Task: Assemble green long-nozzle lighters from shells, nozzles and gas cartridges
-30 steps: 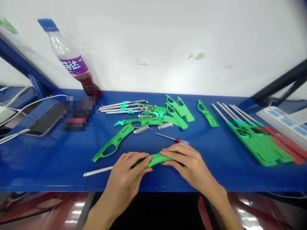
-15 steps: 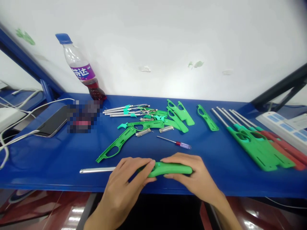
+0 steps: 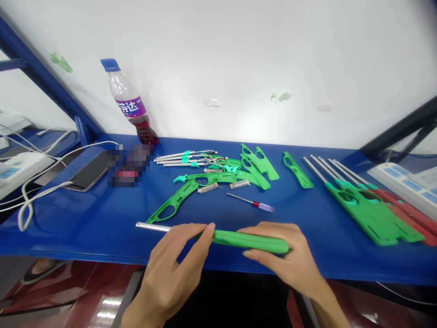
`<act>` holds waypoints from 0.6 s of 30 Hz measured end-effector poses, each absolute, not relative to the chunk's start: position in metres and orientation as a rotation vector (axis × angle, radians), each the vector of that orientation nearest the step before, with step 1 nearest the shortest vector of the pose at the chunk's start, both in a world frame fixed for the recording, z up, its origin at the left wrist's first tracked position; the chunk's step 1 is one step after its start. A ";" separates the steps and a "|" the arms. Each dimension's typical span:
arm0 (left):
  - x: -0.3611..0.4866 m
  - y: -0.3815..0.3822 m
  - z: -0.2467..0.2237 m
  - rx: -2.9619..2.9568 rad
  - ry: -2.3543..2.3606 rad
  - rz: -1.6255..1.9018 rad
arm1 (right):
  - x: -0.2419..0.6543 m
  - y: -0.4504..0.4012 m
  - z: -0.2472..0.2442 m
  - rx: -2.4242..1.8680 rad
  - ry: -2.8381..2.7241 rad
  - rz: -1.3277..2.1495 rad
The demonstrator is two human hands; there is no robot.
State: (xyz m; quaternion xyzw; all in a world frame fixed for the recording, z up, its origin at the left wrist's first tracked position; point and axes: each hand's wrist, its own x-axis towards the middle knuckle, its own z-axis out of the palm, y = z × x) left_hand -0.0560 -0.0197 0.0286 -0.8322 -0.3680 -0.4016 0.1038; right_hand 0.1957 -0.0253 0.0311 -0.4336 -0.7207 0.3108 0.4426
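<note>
Both hands hold one long-necked green lighter (image 3: pixel 251 241) above the table's front edge, its metal tube pointing left. My left hand (image 3: pixel 177 264) is closed around the front of the body, by the trigger area, which the fingers hide. My right hand (image 3: pixel 285 250) grips the handle end between thumb and fingers. Just beyond the hands lies a small screwdriver (image 3: pixel 261 206) with a clear purple and red handle. An opened green casing half (image 3: pixel 174 202) rests close to the tip of the tube.
Behind are loose green casing halves (image 3: pixel 261 164), metal tubes with wires (image 3: pixel 180 159) and clear fuel tanks (image 3: pixel 208 187). Whole green and red lighters (image 3: pixel 368 209) lie right, beside a power strip (image 3: pixel 392 177). A drink bottle (image 3: pixel 133 107), phone (image 3: pixel 90 171) and white cables (image 3: pixel 25 207) are left.
The lighter has tilted, its tube tip moving up and its handle end slightly down and right. My right hand has shifted right along with the handle. The view has moved slightly.
</note>
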 end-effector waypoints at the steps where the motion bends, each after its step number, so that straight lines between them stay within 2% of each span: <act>1: -0.057 -0.021 0.029 -2.438 -1.074 -1.173 | 0.195 -0.027 0.033 -1.073 -1.791 0.751; 9: -0.059 -0.022 0.033 -2.406 -0.981 -1.138 | 0.190 -0.036 0.042 -1.033 -1.805 0.645; 18: -0.060 -0.031 0.044 -2.478 -1.030 -1.310 | 0.191 -0.043 0.046 -0.987 -1.697 0.647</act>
